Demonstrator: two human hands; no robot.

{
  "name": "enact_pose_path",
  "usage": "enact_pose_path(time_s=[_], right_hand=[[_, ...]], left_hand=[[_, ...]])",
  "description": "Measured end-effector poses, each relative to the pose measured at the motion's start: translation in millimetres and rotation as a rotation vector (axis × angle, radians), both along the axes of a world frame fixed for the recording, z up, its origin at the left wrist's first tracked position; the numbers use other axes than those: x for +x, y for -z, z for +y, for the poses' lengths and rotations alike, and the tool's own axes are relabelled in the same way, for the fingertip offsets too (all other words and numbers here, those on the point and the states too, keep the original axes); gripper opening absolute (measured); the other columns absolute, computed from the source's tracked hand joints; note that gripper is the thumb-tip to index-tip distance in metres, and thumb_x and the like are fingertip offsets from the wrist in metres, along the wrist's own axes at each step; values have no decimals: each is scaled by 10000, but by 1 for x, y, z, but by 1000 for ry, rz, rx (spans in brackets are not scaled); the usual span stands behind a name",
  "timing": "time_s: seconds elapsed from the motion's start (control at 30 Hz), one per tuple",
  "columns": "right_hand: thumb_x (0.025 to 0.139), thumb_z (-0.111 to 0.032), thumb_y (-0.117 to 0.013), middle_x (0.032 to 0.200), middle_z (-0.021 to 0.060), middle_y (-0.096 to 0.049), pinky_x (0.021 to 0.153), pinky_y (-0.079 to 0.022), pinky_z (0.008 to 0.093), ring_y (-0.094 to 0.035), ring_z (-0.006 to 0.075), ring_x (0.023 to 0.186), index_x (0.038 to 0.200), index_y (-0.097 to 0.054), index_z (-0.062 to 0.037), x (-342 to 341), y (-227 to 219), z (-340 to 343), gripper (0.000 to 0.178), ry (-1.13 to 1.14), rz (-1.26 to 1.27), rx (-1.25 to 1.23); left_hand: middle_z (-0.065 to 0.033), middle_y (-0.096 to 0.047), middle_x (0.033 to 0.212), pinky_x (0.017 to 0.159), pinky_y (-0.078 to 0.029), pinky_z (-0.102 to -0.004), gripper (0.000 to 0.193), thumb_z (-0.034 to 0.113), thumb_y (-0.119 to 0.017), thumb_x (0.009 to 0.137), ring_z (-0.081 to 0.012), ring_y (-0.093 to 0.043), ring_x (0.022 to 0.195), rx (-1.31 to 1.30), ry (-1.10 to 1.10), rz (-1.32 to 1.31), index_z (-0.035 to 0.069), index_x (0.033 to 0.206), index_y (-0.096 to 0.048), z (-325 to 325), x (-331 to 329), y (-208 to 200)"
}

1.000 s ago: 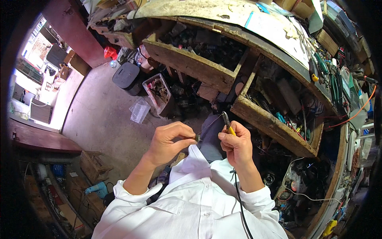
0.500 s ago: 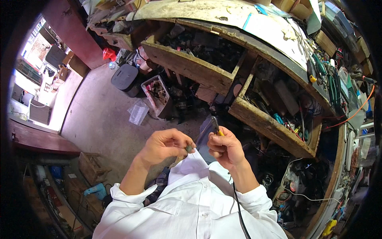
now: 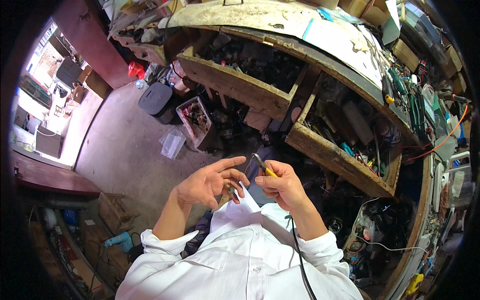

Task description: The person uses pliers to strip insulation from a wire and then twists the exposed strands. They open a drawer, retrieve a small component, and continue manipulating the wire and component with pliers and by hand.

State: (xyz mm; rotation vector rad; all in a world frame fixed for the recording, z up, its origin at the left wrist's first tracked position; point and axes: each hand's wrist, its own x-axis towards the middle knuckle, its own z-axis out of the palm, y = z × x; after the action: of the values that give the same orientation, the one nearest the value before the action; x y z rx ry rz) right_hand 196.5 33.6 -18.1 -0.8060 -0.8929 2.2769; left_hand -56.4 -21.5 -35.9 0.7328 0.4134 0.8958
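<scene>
My right hand (image 3: 283,186) is closed round a hand tool like pliers or cutters (image 3: 270,172), with a yellow handle and a dark metal head. The head points up and left. Beside it, my left hand (image 3: 212,182) has its index finger stretched toward the tool's head. Among its lower fingers sits a small dark greenish piece (image 3: 231,190), partly covered and too small to name. A thin wire (image 3: 247,169) shows faintly between the left fingers and the tool's tip. Both hands are held in front of my white shirt (image 3: 235,250).
Ahead stands a cluttered workbench (image 3: 240,20) with two open wooden drawers (image 3: 235,82) full of parts and tools. A white box of scraps (image 3: 200,142) and a black bin (image 3: 156,100) stand on the floor. A wooden stool (image 3: 116,211) is at left, many hand tools (image 3: 417,107) at right.
My left fingers have opened out from a pinch, the small piece now lying lower among them. The tool in my right hand has tilted left, its head nearer the left fingertips.
</scene>
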Motion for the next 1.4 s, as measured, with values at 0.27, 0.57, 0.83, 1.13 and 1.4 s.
enact_pose_path(time_s=[0.27, 0.57, 0.83, 1.13, 1.4], right_hand=[[902, -48, -762, 665, -82, -414, 514, -261, 242, -353, 33, 572, 785, -517, -112, -12, 15, -2, 279, 25, -144, 127], [883, -78, -813, 844, -23, -548, 652, -391, 246, -449, 62, 735, 835, -534, -28, -29, 33, -14, 288, 327, -276, 602], [909, -3, -786, 959, 31, -705, 729, -497, 238, -588, 58, 811, 941, -630, 1, -39, 18, -9, 158, 302, -114, 526], [903, 10, -759, 729, 53, -584, 620, -464, 274, -533, 86, 689, 832, -517, 4, -24, 23, 10, 253, 286, -308, 809], [968, -91, -739, 820, -48, -562, 628, -382, 205, -461, 31, 718, 822, -525, -75, -32, 30, -3, 259, 144, -297, 569]], left_hand=[[33, -590, 695, 516, -388, -217, 175, 129, -685, 1027, -34, -487, 571, -12, -397, 458, -30, 1088, -724, 4, 24, -14], [9, -639, 650, 504, -387, -248, 121, 101, -754, 935, -39, -514, 554, 341, -759, 1135, -18, 956, -752, -8, 37, -31], [-5, -607, 625, 513, -398, -241, 97, 57, -768, 885, -24, -518, 570, 459, -673, 1187, -29, 918, -739, -15, 43, -36], [96, -570, 666, 516, -313, -186, 44, 33, -734, 941, 27, -436, 584, 106, -661, 814, -10, 931, -729, -15, 22, -44], [14, -539, 556, 492, -377, -246, 67, 8, -772, 868, -36, -467, 516, 703, -999, 1422, 2, 856, -706, -15, 35, -38]])
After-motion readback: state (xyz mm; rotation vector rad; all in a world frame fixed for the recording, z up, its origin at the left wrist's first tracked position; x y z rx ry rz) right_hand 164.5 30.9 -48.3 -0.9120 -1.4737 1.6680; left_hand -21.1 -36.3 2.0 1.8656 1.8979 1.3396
